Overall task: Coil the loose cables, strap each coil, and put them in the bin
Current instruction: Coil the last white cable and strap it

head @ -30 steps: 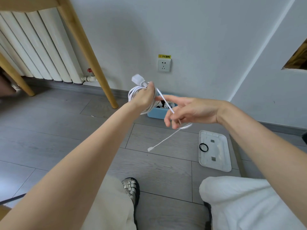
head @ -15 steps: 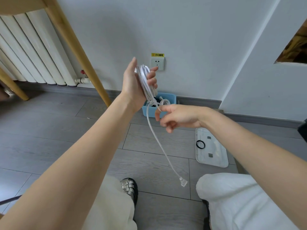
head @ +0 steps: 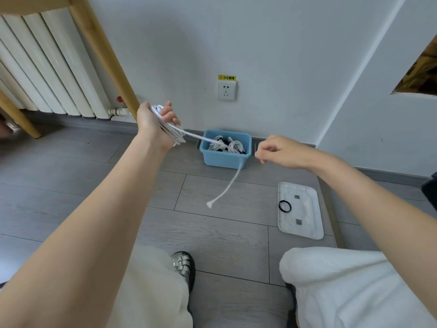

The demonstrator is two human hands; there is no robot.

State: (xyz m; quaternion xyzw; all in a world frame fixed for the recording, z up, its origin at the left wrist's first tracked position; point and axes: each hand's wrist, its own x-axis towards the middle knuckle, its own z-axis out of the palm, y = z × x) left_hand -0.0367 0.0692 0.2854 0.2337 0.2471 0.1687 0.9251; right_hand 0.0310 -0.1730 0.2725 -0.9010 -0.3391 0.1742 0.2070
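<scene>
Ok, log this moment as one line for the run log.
left hand grips white cable coil | tail end dangling loose | right hand off cable | bin holds coils | strap on lid

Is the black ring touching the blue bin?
Apart. The head view shows the black ring lying on the white lid, with bare grey floor between it and the blue bin.

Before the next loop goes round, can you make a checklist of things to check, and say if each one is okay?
1. Coil gripped in left hand: ok.
2. Loose tail all wound up: not ok, its end hangs free.
3. Right hand holding the tail: not ok, it holds nothing visible.
4. Black band ready on the white lid: ok.
5. Blue bin open, room left: ok, though other coils lie inside.
</scene>
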